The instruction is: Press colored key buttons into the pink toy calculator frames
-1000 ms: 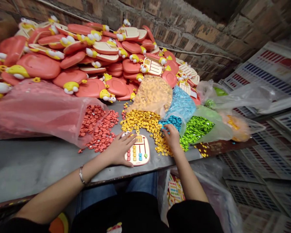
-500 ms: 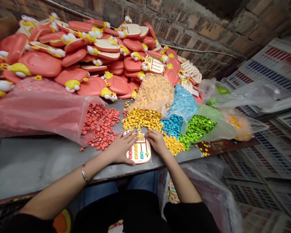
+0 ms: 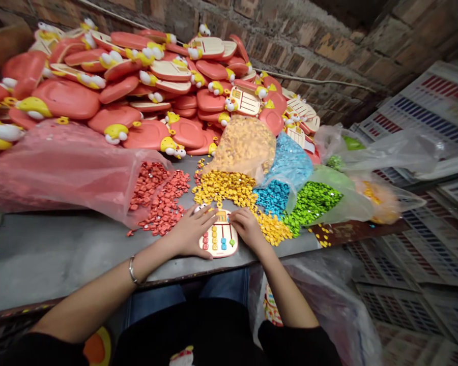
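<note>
A cream toy panel (image 3: 222, 247) with red, yellow, blue and green buttons lies face up at the table's front edge. My left hand (image 3: 189, 233) holds it from the left, fingers across its upper part and thumb along the lower edge. At the panel's upper right, the fingers of my right hand (image 3: 247, 227) are pinched together over a small blue button (image 3: 229, 217), mostly hidden by the fingertips. Just beyond the panel lie loose yellow buttons (image 3: 225, 189), blue buttons (image 3: 273, 197) and green buttons (image 3: 315, 201). Red buttons (image 3: 164, 203) are heaped to the left.
Red and cream toy shells (image 3: 183, 101) with yellow parts and bulging eyes are piled at the back against a brick wall (image 3: 282, 43). A pink-filled plastic bag (image 3: 61, 173) lies left on the grey tabletop (image 3: 61, 254). White slotted crates (image 3: 423, 122) stand right.
My right hand has lowered very slightly, its fingers still together at the panel's upper right. My left hand and the panel stay in place; the view has shifted slightly.
</note>
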### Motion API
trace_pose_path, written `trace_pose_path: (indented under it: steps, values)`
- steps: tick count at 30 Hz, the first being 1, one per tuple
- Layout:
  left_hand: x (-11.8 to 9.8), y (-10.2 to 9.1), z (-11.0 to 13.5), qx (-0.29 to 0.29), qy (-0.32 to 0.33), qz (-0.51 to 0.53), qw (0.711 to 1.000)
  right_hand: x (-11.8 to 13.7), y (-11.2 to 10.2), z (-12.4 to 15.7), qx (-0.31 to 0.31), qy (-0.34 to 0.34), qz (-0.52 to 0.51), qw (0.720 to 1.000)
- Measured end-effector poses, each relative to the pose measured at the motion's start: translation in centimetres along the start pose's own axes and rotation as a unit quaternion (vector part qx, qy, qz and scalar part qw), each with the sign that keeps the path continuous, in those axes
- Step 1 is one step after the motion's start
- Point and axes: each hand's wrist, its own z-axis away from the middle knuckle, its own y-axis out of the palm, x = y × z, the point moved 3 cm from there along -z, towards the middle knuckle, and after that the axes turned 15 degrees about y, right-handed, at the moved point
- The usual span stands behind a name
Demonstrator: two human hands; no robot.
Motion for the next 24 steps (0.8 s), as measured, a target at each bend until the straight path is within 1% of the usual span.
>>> trace_pose_path:
  steps: [5,7,10,11,12,13,14,16,17,18,19,21,22,24]
  values:
    - [0.1,0.2,0.0,0.000,0.003,-0.009,1.000,1.0,-0.1,0.1,0.041,0.019,-0.037,0.998]
    - [0.1,0.2,0.1,-0.001,0.002,-0.009,1.000,1.7,0.1,-0.1,0.091,0.011,-0.058,0.994]
    - [0.1,0.2,0.1,0.001,0.001,-0.006,1.000,2.0,-0.4,0.0,0.195,-0.007,-0.106,0.975]
    - [0.1,0.2,0.1,0.004,0.000,-0.006,1.000,1.6,-0.9,0.1,0.205,0.000,-0.122,0.971]
    - [0.1,0.1,0.0,0.008,-0.003,-0.006,1.000,0.9,-1.7,0.1,0.189,0.019,-0.134,0.973]
    - [0.1,0.1,0.0,0.012,-0.004,-0.005,1.000,-0.2,-2.5,0.0,0.146,0.049,-0.137,0.978]
    - [0.1,0.0,0.0,0.014,-0.005,-0.005,1.000,-1.5,-3.5,-0.2,0.080,0.085,-0.127,0.985]
    - [0.1,-0.1,-0.1,0.016,-0.004,-0.003,1.000,-4.3,-5.2,-0.7,-0.058,0.143,-0.056,0.986]
    - [0.1,-0.2,-0.1,0.015,-0.002,-0.002,1.000,-5.6,-5.6,-1.1,-0.096,0.153,-0.001,0.984]
    - [0.0,-0.2,-0.1,0.015,-0.002,-0.003,1.000,-6.6,-5.8,-1.6,-0.106,0.150,0.056,0.981]
    - [0.0,-0.2,-0.2,0.017,-0.003,-0.003,1.000,-7.3,-5.7,-2.2,-0.096,0.140,0.109,0.979]
    - [0.1,-0.2,-0.2,0.023,-0.007,-0.003,1.000,-8.3,-5.1,-3.0,-0.056,0.120,0.185,0.974]
    - [0.1,-0.2,-0.2,0.027,-0.009,-0.003,1.000,-8.6,-4.8,-3.3,-0.045,0.116,0.206,0.971]
    - [0.0,-0.3,-0.2,0.029,-0.009,-0.004,1.000,-8.7,-4.6,-3.4,-0.053,0.115,0.214,0.969]
